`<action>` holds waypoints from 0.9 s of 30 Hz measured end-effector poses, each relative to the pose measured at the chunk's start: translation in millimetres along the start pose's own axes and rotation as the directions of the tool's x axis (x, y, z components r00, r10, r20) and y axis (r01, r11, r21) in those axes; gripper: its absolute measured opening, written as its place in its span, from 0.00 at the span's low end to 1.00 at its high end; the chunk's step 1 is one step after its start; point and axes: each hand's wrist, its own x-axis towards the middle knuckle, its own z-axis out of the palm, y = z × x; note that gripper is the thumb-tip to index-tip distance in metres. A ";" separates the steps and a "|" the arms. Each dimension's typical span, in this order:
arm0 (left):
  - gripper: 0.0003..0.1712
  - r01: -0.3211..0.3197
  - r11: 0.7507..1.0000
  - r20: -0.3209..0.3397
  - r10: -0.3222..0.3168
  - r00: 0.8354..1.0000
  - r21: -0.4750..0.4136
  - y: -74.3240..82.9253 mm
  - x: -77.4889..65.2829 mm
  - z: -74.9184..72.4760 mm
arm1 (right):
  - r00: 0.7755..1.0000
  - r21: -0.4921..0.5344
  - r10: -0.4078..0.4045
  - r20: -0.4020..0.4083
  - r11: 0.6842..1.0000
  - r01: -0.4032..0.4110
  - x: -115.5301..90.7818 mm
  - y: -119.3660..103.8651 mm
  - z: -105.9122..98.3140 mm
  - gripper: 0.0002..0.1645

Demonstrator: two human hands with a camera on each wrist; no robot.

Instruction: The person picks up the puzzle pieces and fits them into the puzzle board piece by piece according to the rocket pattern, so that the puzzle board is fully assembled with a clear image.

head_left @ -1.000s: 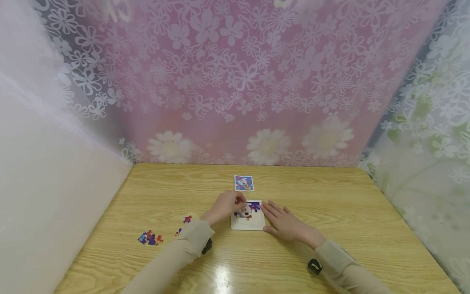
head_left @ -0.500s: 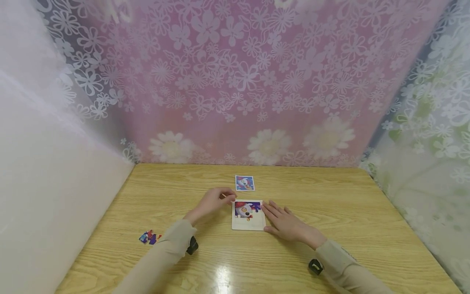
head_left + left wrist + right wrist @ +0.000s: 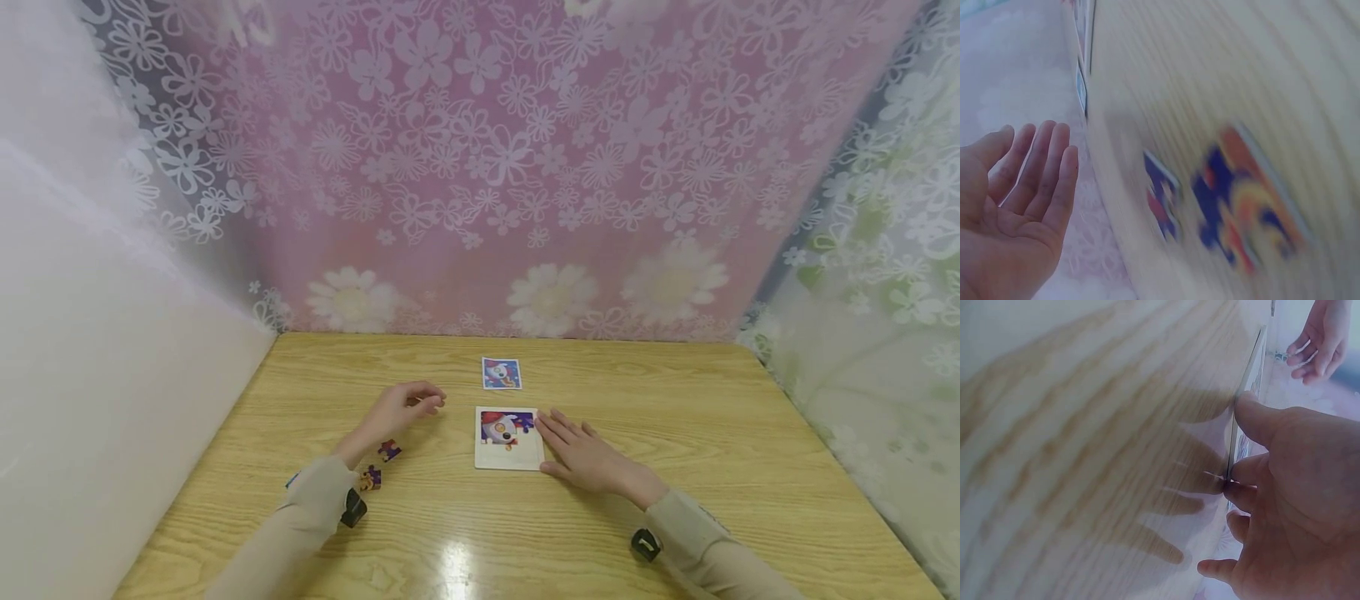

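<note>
A white puzzle tray point(image 3: 510, 458) lies mid-table, its upper part filled with joined pieces showing a white animal face point(image 3: 498, 429) on red and purple. My right hand point(image 3: 592, 460) rests at the tray's right edge with fingers extended; in the right wrist view its thumb and fingertips touch that edge. My left hand point(image 3: 393, 412) hovers left of the tray, fingers loosely bent and holding nothing, as its bare palm in the left wrist view also shows. Close to the left forearm lie a red-and-purple puzzle piece point(image 3: 389, 450) and a purple-and-orange puzzle piece point(image 3: 371, 478).
Behind the tray lies a small square picture card point(image 3: 501, 374) with a similar animal. A blue bit of puzzle piece point(image 3: 292, 480) shows beside the left sleeve point(image 3: 318, 496), which hides whatever else lies there. Floral curtains hang along the table's point(image 3: 675, 383) back and right side.
My left hand has drawn away leftward from the tray's upper left corner. Two loose pieces show again, while the sleeve now covers most of the far-left pile. The right hand stays put.
</note>
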 end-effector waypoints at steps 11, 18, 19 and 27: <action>0.11 0.123 0.982 -0.045 -0.117 0.992 0.146 -10.3 -36.5 -25.2 | 1.000 0.007 -0.020 -0.014 1.000 0.020 -1.6 0.3 -0.7 0.41; 0.09 0.135 0.964 -0.048 -0.128 0.991 0.231 -14.6 -54.8 -30.6 | 1.000 -0.005 -0.005 -0.005 1.000 0.005 -1.6 -0.7 -2.1 0.41; 0.09 0.148 0.959 -0.052 -0.140 0.989 0.241 -14.7 -57.0 -31.0 | 1.000 -0.007 -0.003 -0.003 1.000 0.003 -1.5 -0.7 -2.3 0.41; 0.16 0.198 0.937 -0.045 -0.194 0.980 0.289 -5.2 -68.0 -32.5 | 1.000 -0.003 0.008 0.008 1.000 -0.008 -0.7 -0.1 -2.2 0.41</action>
